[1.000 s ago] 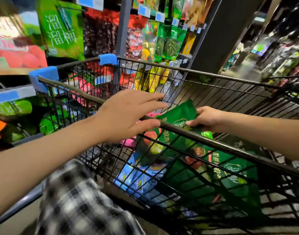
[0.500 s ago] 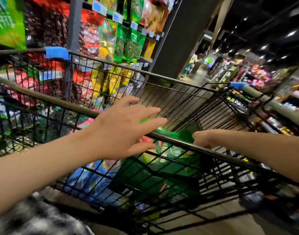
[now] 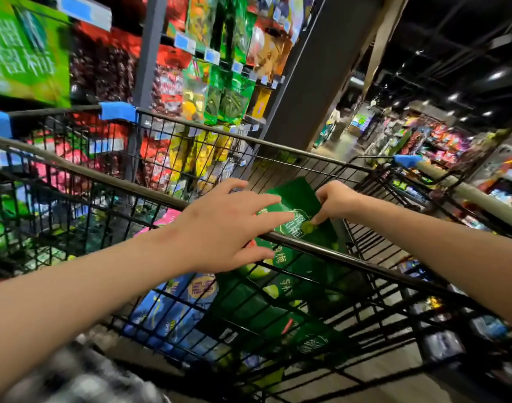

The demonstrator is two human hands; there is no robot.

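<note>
A black wire shopping cart (image 3: 321, 251) fills the middle of the head view. My right hand (image 3: 334, 203) pinches the upper edge of a green snack packet (image 3: 295, 207) and holds it above the cart's near rim. My left hand (image 3: 225, 228) reaches over the rim with fingers spread and straight, fingertips beside the packet, holding nothing. Inside the cart lie more green packets (image 3: 278, 303) and a blue packet (image 3: 173, 309).
Shelves of hanging snack bags (image 3: 214, 91) stand at the left behind the cart. A dark pillar (image 3: 315, 82) rises behind it. A second cart with a blue corner guard (image 3: 408, 161) stands at the right. An aisle (image 3: 344, 144) runs beyond.
My right hand has lifted the green packet from inside the cart up above the rim. The view has swung a little. My left hand stays spread over the rim.
</note>
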